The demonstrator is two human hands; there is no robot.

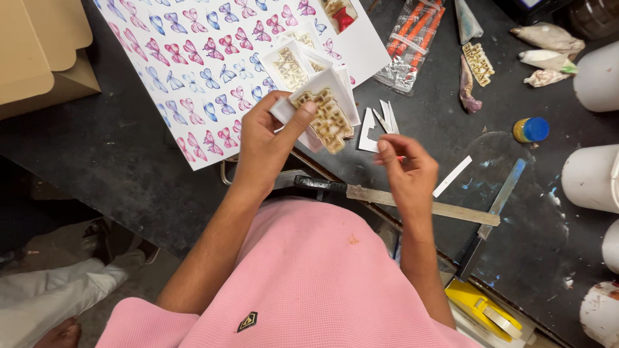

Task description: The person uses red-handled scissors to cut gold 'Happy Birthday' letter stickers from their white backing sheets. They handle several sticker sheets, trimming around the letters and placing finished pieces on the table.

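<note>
My left hand grips a white card carrying a gold cut-out topper, thumb pressed on the gold piece. My right hand hovers just right of it, fingers curled and pinched together; whether a small bit is between them I cannot tell. White paper offcuts lie on the dark table between the hands. More white cards with gold cut-outs rest on a sheet printed with pink and blue butterflies.
A long flat metal bar with a taped handle lies along the table edge below my hands. White buckets stand at right, beside a small yellow-and-blue bottle. A packet of orange sticks, a cardboard box and a yellow tool lie around.
</note>
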